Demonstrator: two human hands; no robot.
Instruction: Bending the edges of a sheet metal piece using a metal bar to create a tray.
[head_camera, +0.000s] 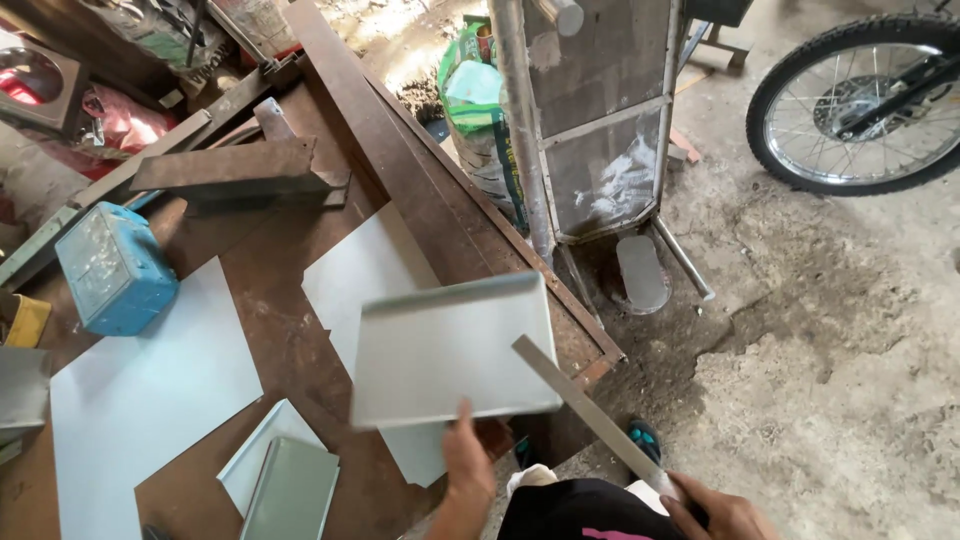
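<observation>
My left hand (466, 462) grips the near edge of a grey sheet-metal tray (450, 345) with folded-up rims, holding it tilted above the rusty brown workbench (290, 350). My right hand (722, 515) is closed around the near end of a long flat steel ruler (585, 410), which slants up-left so that its far tip touches the tray's right near corner. Under the tray lies a flat pale metal sheet (365, 270).
A larger pale sheet (150, 390) and smaller cut pieces (290, 480) lie on the bench's left. A blue box (113, 268) and rusty steel bars (235, 170) sit further back. Past the bench edge stand a grey metal frame (600, 120), a green sack (470, 90) and a motorcycle wheel (860, 100) on dirt floor.
</observation>
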